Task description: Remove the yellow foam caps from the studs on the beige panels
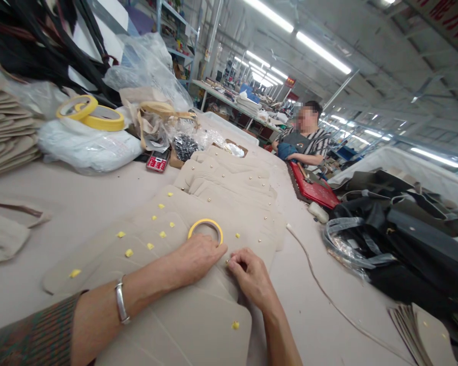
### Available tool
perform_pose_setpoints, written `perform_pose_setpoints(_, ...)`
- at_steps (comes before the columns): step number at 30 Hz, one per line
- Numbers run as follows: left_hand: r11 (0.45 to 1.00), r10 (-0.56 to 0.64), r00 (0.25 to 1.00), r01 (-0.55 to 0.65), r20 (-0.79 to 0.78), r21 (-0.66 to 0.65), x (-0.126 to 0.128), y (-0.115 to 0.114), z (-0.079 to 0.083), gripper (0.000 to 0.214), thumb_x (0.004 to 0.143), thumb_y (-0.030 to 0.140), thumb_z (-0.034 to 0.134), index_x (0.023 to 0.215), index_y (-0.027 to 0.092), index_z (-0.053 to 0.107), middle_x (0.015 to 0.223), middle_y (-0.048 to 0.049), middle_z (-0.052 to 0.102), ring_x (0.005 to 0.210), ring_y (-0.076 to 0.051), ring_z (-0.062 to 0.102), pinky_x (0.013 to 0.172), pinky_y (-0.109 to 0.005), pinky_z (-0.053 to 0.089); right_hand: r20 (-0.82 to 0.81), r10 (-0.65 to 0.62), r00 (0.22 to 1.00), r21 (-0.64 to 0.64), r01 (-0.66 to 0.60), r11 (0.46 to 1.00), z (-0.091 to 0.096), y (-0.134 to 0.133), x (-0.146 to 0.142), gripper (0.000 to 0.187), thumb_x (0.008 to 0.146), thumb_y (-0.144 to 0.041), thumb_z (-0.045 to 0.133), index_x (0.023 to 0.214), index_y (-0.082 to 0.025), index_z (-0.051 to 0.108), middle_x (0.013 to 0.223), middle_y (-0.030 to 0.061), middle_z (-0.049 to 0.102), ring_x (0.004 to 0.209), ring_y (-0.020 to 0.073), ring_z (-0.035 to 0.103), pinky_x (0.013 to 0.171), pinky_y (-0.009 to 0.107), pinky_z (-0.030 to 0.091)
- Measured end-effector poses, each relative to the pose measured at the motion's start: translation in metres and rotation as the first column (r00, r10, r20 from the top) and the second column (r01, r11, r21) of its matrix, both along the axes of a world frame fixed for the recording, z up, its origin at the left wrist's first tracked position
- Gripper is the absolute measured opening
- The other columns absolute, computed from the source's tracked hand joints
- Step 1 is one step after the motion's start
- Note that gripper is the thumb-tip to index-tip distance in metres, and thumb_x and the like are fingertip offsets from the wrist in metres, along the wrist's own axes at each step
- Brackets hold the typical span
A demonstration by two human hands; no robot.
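My left hand (200, 256) is closed on a roll of yellow masking tape (206, 222), holding it just above the beige panels. Close to its right, my right hand (250, 272) has thumb and forefinger pinched together by a small metal stud (227, 262); whether the fingers grip anything is too small to make out. Beneath both hands spread overlapping beige panels (175, 315). Small yellow tape pieces (129, 252) dot several of them, and metal studs (209, 200) show on those farther back.
Two tape rolls (103, 118) rest on a white plastic bag (87, 145) at the left. Nearby lies a red phone (158, 160). A pale cord (320, 284) crosses the table's right side, beside black bags (416, 249). A co-worker (305, 134) sits beyond a red tray (313, 188).
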State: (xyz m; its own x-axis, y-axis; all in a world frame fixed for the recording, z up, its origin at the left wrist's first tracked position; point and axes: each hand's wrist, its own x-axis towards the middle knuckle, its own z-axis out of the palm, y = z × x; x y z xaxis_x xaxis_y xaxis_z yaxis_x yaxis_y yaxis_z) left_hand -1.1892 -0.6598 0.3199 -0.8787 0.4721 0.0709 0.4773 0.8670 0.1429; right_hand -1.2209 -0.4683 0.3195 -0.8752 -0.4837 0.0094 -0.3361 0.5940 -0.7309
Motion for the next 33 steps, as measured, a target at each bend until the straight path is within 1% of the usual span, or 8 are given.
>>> perform_pose_setpoints(12,0.999,-0.025,0.998,0.028,-0.061,0.038,-0.001,0.000,-0.006,0.016,0.084,0.003,0.047,0.091,0.016,0.055,0.080,-0.0084,0.067,0.073,-0.025,0.062,0.063,-0.033,0.041,-0.248,-0.018,0.969,0.122,0.049,0.991,-0.010,-0.014,0.006,0.015,0.084,-0.016,0.052,0.071,-0.018,0.060,0.077,0.0022,0.058,0.077,0.0170,0.056,0.073,0.028,0.041)
perform_pose_setpoints(15,0.998,-0.026,0.998,0.029,-0.050,0.053,-0.002,0.000,-0.007,0.015,0.086,0.006,0.045,0.094,0.015,0.055,0.083,-0.0097,0.067,0.076,-0.026,0.063,0.063,-0.034,0.041,-0.237,-0.043,0.971,0.110,0.071,0.991,-0.011,-0.010,0.004,0.013,0.083,-0.020,0.055,0.074,-0.018,0.064,0.082,0.0042,0.060,0.079,0.0180,0.057,0.075,0.029,0.043)
perform_pose_setpoints(18,0.998,-0.023,0.998,0.027,-0.052,0.062,-0.002,-0.001,-0.009,0.015,0.087,0.007,0.045,0.095,0.015,0.054,0.083,-0.0099,0.067,0.076,-0.026,0.063,0.062,-0.033,0.040,-0.096,-0.129,0.987,-0.019,0.128,0.992,-0.014,0.000,-0.002,0.019,0.084,-0.029,0.058,0.096,-0.018,0.066,0.092,0.0057,0.065,0.075,0.0174,0.060,0.073,0.030,0.046)
perform_pose_setpoints(21,0.998,-0.021,0.997,0.025,-0.070,0.058,-0.001,-0.001,-0.009,0.015,0.085,0.006,0.047,0.094,0.016,0.054,0.081,-0.0090,0.067,0.073,-0.025,0.063,0.060,-0.033,0.040,0.048,-0.127,0.991,-0.110,0.131,0.985,-0.013,0.008,-0.004,0.023,0.087,-0.036,0.055,0.093,-0.017,0.066,0.080,0.0034,0.066,0.070,0.0173,0.060,0.066,0.028,0.046)
perform_pose_setpoints(23,0.998,-0.022,0.996,0.027,-0.088,0.055,-0.001,-0.001,-0.009,0.014,0.084,0.005,0.047,0.092,0.016,0.053,0.081,-0.0083,0.067,0.072,-0.025,0.063,0.060,-0.033,0.040,0.003,-0.074,0.997,-0.070,0.074,0.995,-0.012,0.008,-0.004,0.022,0.086,-0.036,0.056,0.080,-0.018,0.066,0.073,0.0024,0.065,0.070,0.0173,0.059,0.066,0.027,0.044)
perform_pose_setpoints(26,0.998,-0.029,0.994,0.035,-0.103,0.057,-0.001,-0.001,-0.009,0.015,0.082,0.004,0.049,0.090,0.017,0.052,0.080,-0.0069,0.067,0.073,-0.024,0.063,0.061,-0.033,0.040,-0.100,-0.041,0.994,0.017,0.043,0.999,-0.010,0.005,-0.001,0.020,0.085,-0.033,0.058,0.076,-0.018,0.068,0.076,0.0027,0.066,0.071,0.0170,0.058,0.068,0.027,0.043)
perform_pose_setpoints(31,0.997,-0.024,0.996,0.030,-0.087,0.068,-0.001,-0.001,-0.008,0.017,0.080,0.002,0.049,0.087,0.017,0.052,0.078,-0.0068,0.066,0.072,-0.024,0.063,0.060,-0.032,0.040,0.074,-0.135,0.988,-0.005,0.136,0.991,-0.008,0.003,0.002,0.035,0.090,-0.045,0.048,0.080,-0.018,0.066,0.061,0.0000,0.061,0.058,0.0160,0.056,0.056,0.025,0.041)
perform_pose_setpoints(33,0.997,-0.024,0.997,0.030,-0.077,0.072,-0.001,-0.001,-0.007,0.017,0.081,0.002,0.048,0.088,0.017,0.052,0.079,-0.0072,0.066,0.072,-0.025,0.063,0.060,-0.033,0.040,0.062,-0.141,0.988,0.031,0.139,0.990,-0.008,0.001,0.002,0.034,0.089,-0.045,0.050,0.079,-0.018,0.068,0.063,0.0007,0.063,0.059,0.0162,0.057,0.057,0.025,0.041)
